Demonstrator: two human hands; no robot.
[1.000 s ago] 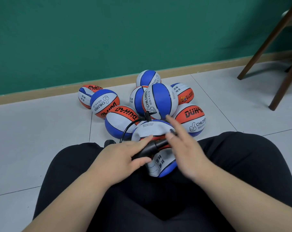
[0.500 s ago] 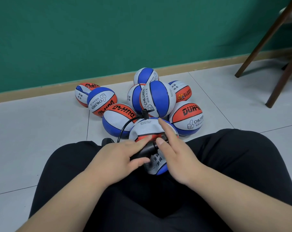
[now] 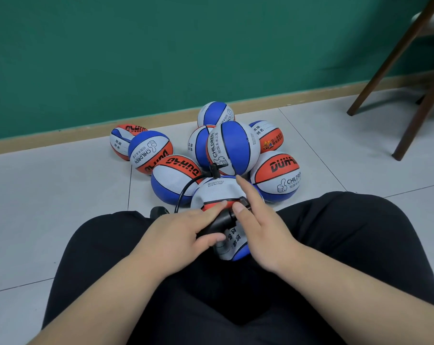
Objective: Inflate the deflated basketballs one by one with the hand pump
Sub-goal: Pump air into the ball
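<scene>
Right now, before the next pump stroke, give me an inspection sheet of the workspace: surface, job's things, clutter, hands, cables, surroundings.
Surface: pale tiled floor.
Job's things: limp basketball in the lap; black hand pump lying across it; pile of basketballs on the floor just beyond.
Clutter: nothing seen.
Hands: left hand grips the pump's barrel; right hand is open, fingers straight, thumb at the pump's handle end.
Cables: black hose arcs up to the top of the limp basketball; whether the needle is seated cannot be told.
Surroundings: green wall, wooden skirting, wooden furniture legs at the right.
</scene>
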